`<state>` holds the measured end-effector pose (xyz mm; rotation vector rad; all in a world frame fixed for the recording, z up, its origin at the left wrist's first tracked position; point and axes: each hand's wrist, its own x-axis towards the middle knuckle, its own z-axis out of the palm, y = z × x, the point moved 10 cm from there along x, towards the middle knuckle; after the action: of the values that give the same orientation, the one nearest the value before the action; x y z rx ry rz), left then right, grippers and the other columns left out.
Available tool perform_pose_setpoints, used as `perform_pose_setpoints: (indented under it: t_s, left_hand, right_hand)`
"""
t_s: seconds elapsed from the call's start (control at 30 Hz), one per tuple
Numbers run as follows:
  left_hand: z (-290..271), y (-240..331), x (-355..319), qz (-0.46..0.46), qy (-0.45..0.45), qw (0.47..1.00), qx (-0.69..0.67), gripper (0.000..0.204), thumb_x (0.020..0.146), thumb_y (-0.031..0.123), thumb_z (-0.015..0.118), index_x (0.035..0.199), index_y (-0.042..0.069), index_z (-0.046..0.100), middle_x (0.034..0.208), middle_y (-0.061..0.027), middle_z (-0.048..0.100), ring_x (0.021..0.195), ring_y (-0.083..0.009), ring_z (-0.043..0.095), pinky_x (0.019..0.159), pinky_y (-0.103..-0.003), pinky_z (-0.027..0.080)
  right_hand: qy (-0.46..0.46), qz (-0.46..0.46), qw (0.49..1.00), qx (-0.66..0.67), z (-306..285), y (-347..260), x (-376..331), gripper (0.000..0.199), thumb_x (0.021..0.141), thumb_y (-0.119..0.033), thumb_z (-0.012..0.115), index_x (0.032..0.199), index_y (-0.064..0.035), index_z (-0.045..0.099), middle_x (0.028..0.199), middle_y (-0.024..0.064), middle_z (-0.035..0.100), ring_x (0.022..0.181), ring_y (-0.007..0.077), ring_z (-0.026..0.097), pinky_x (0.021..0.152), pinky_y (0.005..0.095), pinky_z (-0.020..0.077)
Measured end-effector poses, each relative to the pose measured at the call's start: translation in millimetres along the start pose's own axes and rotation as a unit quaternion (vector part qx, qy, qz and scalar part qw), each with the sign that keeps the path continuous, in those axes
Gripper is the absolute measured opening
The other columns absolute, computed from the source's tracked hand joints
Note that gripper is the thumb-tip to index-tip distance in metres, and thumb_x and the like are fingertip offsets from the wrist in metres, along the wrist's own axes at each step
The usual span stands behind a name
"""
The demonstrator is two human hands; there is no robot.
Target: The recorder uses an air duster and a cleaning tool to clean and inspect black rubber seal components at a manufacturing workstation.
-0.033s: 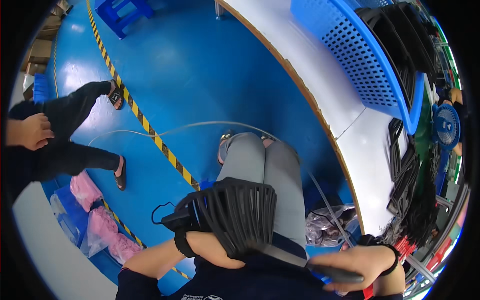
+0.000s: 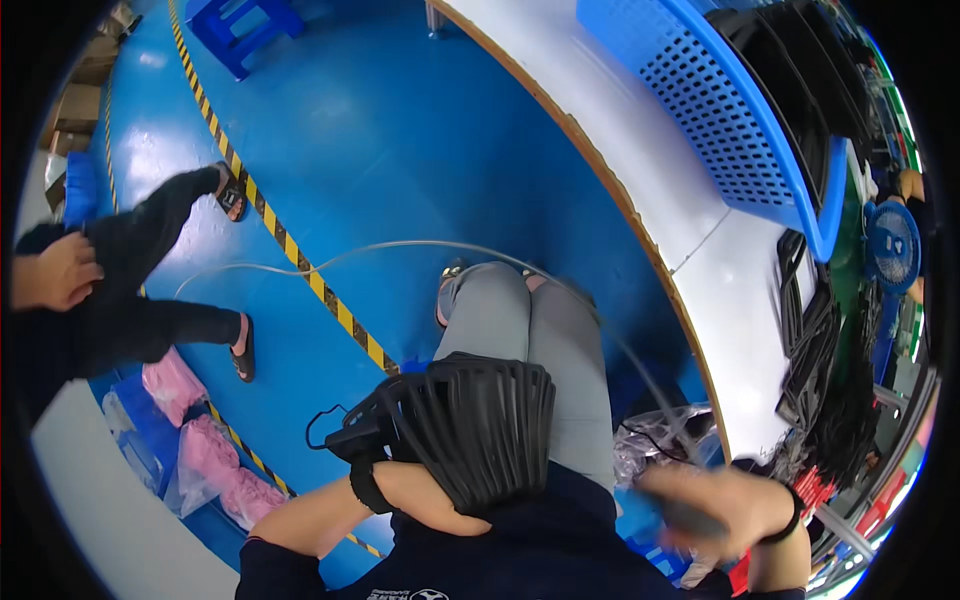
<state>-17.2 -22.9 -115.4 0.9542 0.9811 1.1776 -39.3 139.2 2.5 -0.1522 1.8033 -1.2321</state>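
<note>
My left hand (image 2: 425, 495), a black band around its wrist, grips a fanned stack of thin black frames (image 2: 495, 425) above my lap. A thin black loop sticks out at the stack's left end. Off to the right of the stack, my right hand (image 2: 745, 505) is closed around a dark-handled knife-like tool (image 2: 692, 520), smeared by motion. The blade cannot be made out now. A clear thin hose (image 2: 440, 243) arcs over the floor and my knees toward the right hand; its end there is blurred.
On the right, a white table (image 2: 640, 180) bears a blue perforated basket (image 2: 720, 130) of black pieces and a pile of black strips (image 2: 815, 350). A co-worker's hand (image 2: 65, 270) shows at left, near pink bagged items (image 2: 215, 450). A blue stool (image 2: 240, 30) stands at the far left.
My right hand has swung slightly with the tool; the grey blade, before close to the stack's lower edge, has left that spot. The hose near it has shifted. My left hand stays put.
</note>
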Motion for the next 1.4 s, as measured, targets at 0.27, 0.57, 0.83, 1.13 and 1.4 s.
perform_pose_setpoints:
  t_s: [0.27, 0.57, 0.83, 1.13, 1.4]
  left_hand:
    - [-24, 2, -10, 0.035, 0.065, 0.994, -0.075, 0.06, 0.077, 0.018, 0.069, 0.13, -0.002, 0.047, 0.131, -0.0163, 0.049, 0.124, -0.0292, 0.044, 0.102, -0.036, 0.034]
    - [-25, -17, -31, 0.081, 0.155, 0.978, -0.112, 0.064, 0.073, 0.019, 0.07, 0.128, -0.007, 0.048, 0.131, -0.0189, 0.05, 0.124, -0.0323, 0.046, 0.104, -0.04, 0.033]
    - [-32, -6, -28, 0.102, 0.186, 0.919, -0.333, 0.072, 0.072, 0.026, 0.068, 0.13, -0.009, 0.044, 0.13, -0.0229, 0.049, 0.12, -0.0362, 0.049, 0.103, -0.049, 0.035]
    - [-98, 80, -4, 0.357, 0.257, 0.705, -0.556, 0.082, 0.082, 0.044, 0.056, 0.142, -0.001, 0.022, 0.135, -0.0178, 0.041, 0.126, -0.0329, 0.042, 0.104, -0.065, 0.025]
    - [-123, 148, -22, 0.477, 0.294, 0.621, -0.548, 0.078, 0.085, 0.043, 0.049, 0.143, -0.001, 0.019, 0.144, -0.0143, 0.032, 0.133, -0.0249, 0.034, 0.107, -0.063, 0.024]
  right_hand:
    - [0.121, 0.149, 0.98, -0.059, -6, 49, -20, 0.058, 0.081, -0.014, 0.064, 0.131, -0.0008, 0.038, 0.098, 0.0204, 0.063, 0.085, 0.0339, 0.065, 0.073, 0.0365, 0.0514]
    - [0.223, 0.068, 0.971, 0.052, 5, 69, -7, 0.073, 0.071, -0.019, 0.078, 0.13, 0.0011, 0.04, 0.089, 0.0099, 0.056, 0.079, 0.0185, 0.056, 0.07, 0.0286, 0.0451]
    - [0.164, 0.031, 0.983, 0.081, 6, 47, -17, 0.074, 0.072, -0.023, 0.078, 0.132, 0.0015, 0.04, 0.093, 0.0123, 0.059, 0.081, 0.0214, 0.059, 0.075, 0.0295, 0.0466]
    - [0.088, -0.103, 0.984, 0.117, 5, -6, -61, 0.075, 0.07, -0.003, 0.077, 0.132, 0.0076, 0.037, 0.073, 0.0048, 0.053, 0.066, 0.0144, 0.054, 0.058, 0.0261, 0.0429]
    - [0.061, -0.224, 0.971, 0.05, 41, -42, -88, 0.073, 0.077, -0.009, 0.073, 0.136, 0.0052, 0.033, 0.087, 0.011, 0.063, 0.07, 0.0181, 0.064, 0.062, 0.0263, 0.05]
